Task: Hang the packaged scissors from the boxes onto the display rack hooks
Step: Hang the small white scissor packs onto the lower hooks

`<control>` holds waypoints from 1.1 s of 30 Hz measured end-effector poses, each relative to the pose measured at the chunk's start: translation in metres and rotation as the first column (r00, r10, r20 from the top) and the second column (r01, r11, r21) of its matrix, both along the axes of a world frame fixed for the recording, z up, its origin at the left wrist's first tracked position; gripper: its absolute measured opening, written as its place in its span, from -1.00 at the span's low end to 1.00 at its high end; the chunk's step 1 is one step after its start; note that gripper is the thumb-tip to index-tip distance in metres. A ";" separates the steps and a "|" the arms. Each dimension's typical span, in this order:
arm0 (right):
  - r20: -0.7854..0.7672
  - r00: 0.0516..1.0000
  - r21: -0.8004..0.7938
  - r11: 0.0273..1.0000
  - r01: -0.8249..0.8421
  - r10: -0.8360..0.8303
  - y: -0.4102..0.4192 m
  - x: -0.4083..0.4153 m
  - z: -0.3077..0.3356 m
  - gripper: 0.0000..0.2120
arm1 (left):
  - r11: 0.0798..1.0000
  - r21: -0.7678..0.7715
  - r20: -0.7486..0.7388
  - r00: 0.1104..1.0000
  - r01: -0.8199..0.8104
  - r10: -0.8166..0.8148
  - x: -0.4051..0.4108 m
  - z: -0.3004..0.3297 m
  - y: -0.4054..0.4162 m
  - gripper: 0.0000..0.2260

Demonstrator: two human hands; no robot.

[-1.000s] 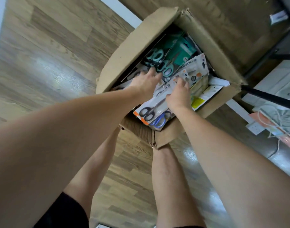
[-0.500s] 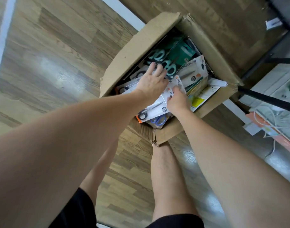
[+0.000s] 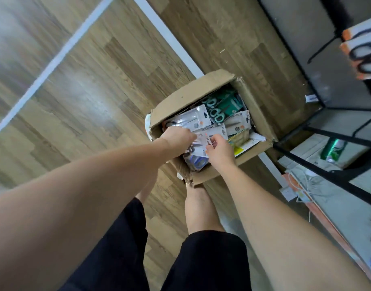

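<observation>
An open cardboard box point(image 3: 193, 89) stands on the wood floor, filled with several packaged scissors, white packs in front and green ones point(image 3: 224, 106) at the back. Both hands are inside the box. My left hand point(image 3: 177, 138) curls its fingers round a white scissors pack point(image 3: 198, 144) near the box's front. My right hand point(image 3: 219, 151) pinches the same pack's right edge between thumb and fingers. At the upper right, the black display rack point(image 3: 306, 131) carries hung orange-and-white scissors packs point(image 3: 363, 57) on its hooks.
My legs in black shorts stand just before the box. To the right, behind the rack's black bars, lie a white board, a green bottle point(image 3: 332, 149), white cables and a wall socket plate point(image 3: 287, 193). A white floor strip point(image 3: 54, 57) crosses at left.
The view has pulled back and up, so the box looks smaller and the rack shows. Both hands slid toward the box's front and took hold of a white pack.
</observation>
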State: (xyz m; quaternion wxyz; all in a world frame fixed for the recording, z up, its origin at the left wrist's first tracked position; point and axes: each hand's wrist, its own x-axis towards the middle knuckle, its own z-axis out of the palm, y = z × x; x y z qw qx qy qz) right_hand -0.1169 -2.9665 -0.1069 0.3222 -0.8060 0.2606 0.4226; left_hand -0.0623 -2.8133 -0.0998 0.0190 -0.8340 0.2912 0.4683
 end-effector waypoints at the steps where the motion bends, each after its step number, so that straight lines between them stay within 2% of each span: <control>1: 0.015 1.000 -0.002 1.000 -0.004 0.004 -0.001 0.004 0.017 -0.95 | 0.999 0.007 0.008 0.999 -0.039 0.039 0.004 0.017 0.000 -0.74; 5: 0.081 0.995 0.019 0.999 0.048 -0.050 -0.013 0.018 0.097 -0.89 | 0.992 0.019 0.094 0.988 -0.123 0.120 0.022 0.094 -0.005 -0.81; 8: 0.168 0.985 -0.003 1.000 0.030 -0.029 -0.023 0.024 0.166 -0.96 | 0.984 -0.036 0.161 0.970 -0.176 0.180 0.032 0.168 -0.016 -0.84; 10: 0.244 0.970 -0.047 0.999 0.027 -0.014 -0.029 0.025 0.214 -0.91 | 0.973 -0.078 0.209 0.950 -0.218 0.230 0.035 0.216 -0.025 -0.85; 15: 0.333 0.934 -0.055 0.987 0.153 -0.126 -0.043 0.021 0.313 -0.89 | 0.959 -0.168 0.278 0.922 -0.230 0.270 0.036 0.315 -0.041 -0.87; 21: 0.393 0.904 -0.124 0.965 0.231 -0.166 -0.058 0.014 0.379 -0.88 | 0.954 -0.232 0.274 0.929 -0.189 0.250 0.066 0.379 -0.041 -0.89; 26: 0.443 0.866 -0.207 0.913 0.351 -0.232 -0.044 0.016 0.405 -0.75 | 0.945 -0.324 0.337 0.928 -0.041 0.156 0.099 0.403 -0.040 -0.64; 30: 0.491 0.797 -0.169 0.859 0.483 -0.351 -0.019 0.027 0.417 -0.78 | 0.951 -0.281 0.448 0.894 0.127 0.013 0.114 0.420 -0.040 -0.70; 33: 0.518 0.759 -0.139 0.837 0.529 -0.394 0.000 0.034 0.422 -0.79 | 0.943 -0.275 0.468 0.883 0.187 -0.038 0.122 0.430 -0.036 -0.73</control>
